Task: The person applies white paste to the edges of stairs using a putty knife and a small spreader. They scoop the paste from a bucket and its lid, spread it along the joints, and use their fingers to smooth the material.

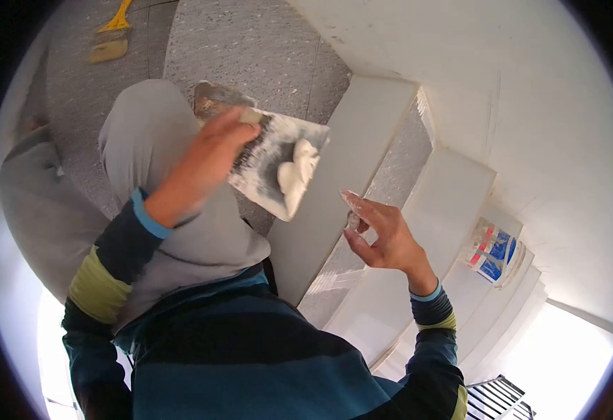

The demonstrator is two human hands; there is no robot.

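Note:
My left hand [205,157], slightly blurred, is closed around the handle side of a flat, square plate [261,175] smeared with white. A thick lump of white paste [297,170] lies near the plate's right edge. A brown, stained flat piece [219,99] shows just beyond my left fingers. To the right of the plate and apart from it, my right hand [387,234] has its thumb and forefinger curved around a small greyish-white thing [353,221] that I cannot make out. White residue marks the fingertips.
Steps [341,154] with pale faces run down to the lower right beside a white wall [530,105]. A white and blue bucket [494,252] stands on a lower step. A yellow-handled brush [114,31] lies on the speckled grey floor [243,49]. Dark metal bars [499,399] are at the bottom right.

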